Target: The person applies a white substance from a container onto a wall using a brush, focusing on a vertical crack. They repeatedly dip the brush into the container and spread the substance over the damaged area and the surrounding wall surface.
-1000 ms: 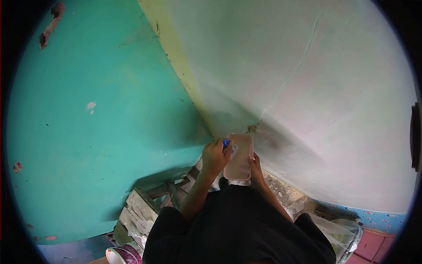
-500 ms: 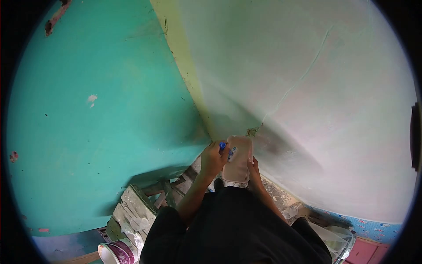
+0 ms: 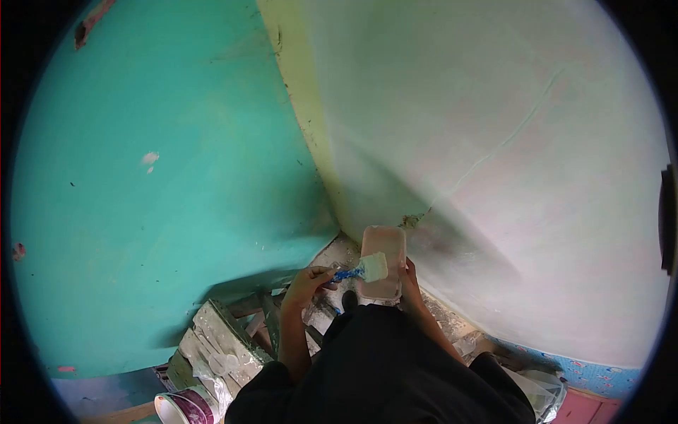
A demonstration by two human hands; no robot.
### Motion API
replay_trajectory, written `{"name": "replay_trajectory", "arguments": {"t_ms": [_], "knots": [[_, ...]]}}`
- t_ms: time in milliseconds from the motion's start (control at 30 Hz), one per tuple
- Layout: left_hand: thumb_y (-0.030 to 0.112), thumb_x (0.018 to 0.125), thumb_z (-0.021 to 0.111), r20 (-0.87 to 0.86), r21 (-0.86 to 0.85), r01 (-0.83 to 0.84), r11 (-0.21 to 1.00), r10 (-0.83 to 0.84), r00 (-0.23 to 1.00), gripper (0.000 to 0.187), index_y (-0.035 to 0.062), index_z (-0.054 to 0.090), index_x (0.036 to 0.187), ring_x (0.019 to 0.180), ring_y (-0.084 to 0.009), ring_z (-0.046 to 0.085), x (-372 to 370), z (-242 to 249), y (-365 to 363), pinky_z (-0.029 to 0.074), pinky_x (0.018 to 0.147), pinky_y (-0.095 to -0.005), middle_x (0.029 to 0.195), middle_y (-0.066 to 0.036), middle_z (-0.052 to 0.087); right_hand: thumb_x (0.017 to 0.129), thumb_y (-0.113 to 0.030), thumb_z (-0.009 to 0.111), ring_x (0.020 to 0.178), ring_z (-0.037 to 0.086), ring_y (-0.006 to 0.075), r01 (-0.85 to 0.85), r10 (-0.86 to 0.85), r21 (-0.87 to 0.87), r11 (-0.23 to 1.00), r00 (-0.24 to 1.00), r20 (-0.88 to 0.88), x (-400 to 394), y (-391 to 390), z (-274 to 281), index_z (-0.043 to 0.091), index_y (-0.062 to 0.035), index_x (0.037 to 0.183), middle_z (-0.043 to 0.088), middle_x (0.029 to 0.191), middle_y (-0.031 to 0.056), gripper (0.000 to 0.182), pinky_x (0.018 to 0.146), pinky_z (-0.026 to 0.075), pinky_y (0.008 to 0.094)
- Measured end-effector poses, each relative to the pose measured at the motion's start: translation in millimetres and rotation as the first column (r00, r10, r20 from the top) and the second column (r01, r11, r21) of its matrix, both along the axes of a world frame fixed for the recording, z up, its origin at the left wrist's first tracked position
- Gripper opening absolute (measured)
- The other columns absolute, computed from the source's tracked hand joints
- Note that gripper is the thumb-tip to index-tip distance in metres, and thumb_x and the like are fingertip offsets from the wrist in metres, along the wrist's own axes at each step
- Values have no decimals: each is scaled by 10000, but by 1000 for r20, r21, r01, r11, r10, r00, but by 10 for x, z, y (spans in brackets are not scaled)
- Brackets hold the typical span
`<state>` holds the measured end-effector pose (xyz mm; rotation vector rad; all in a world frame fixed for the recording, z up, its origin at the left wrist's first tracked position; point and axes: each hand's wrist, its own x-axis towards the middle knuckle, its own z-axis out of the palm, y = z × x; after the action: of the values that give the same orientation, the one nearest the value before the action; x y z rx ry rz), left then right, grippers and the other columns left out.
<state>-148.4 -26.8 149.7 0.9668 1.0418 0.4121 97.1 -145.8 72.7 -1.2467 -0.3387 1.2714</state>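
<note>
My left hand (image 3: 305, 286) is closed around the blue handle of a paintbrush (image 3: 374, 267). Pale paint coats the broad bristles, which overlap the middle of a shallow, pinkish plastic container (image 3: 382, 238). That container is gripped at its right side by my right hand (image 3: 410, 284), with part of the fingers hidden behind it. Just past the container's upper right corner, a rough damaged patch (image 3: 410, 221) marks the pale wall (image 3: 508, 205).
A green wall (image 3: 191, 184) meets the pale one at a yellow strip (image 3: 302, 113). At lower left stand a paint-spattered wooden stool (image 3: 222, 336) and a white and purple bucket (image 3: 189, 408). Clear plastic sheeting (image 3: 540, 389) lies at lower right.
My left hand has moved left and down, turning the brush so its bristles now show over the container. The container has shifted slightly down, still in my right hand.
</note>
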Motion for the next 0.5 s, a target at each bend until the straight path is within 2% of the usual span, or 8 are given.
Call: {"name": "replay_trajectory", "arguments": {"t_ms": [133, 233, 333, 433, 500], "knots": [[241, 962, 596, -117, 113, 340, 934, -327, 938, 279, 27, 685, 1119, 604, -43, 488, -269, -188, 118, 398, 571, -201, 751, 29, 614, 994, -456, 467, 1232, 467, 280, 7, -6, -21, 1000, 999, 46, 29, 77, 65, 245, -83, 1452, 440, 1314, 167, 632, 999, 426, 433], [277, 981, 568, -57, 169, 401, 900, -397, 916, 269, 38, 672, 909, 553, -32, 382, -269, -295, 126, 321, 513, -202, 626, 66, 479, 991, -470, 465, 1235, 466, 281, 17, -16, -9, 1000, 998, 62, 32, 112, 66, 242, -80, 1454, 439, 1316, 170, 645, 998, 424, 436], [269, 992, 546, -59, 170, 433, 885, -430, 901, 275, 36, 664, 905, 568, -32, 397, -214, -254, 182, 325, 528, -208, 608, 72, 458, 991, -472, 464, 1233, 467, 279, 28, -24, -58, 998, 997, 71, 29, 113, 132, 241, -76, 1454, 443, 1311, 172, 649, 996, 425, 433], [195, 985, 555, -72, 185, 430, 884, -424, 903, 277, 1, 659, 1152, 649, -47, 477, -106, -235, 281, 412, 595, -207, 759, 38, 565, 993, -467, 462, 1226, 474, 278, 38, -31, -74, 997, 995, 91, 29, 82, 115, 240, -79, 1456, 453, 1299, 171, 643, 993, 429, 424], [181, 988, 547, 16, 318, 355, 879, -380, 925, 290, -12, 618, 1193, 647, -53, 478, 88, -153, 330, 416, 594, -211, 786, 26, 562, 994, -466, 460, 1224, 478, 277, 35, -28, -76, 996, 996, 88, 39, 35, 56, 238, -83, 1457, 459, 1291, 169, 641, 990, 431, 417]]}}
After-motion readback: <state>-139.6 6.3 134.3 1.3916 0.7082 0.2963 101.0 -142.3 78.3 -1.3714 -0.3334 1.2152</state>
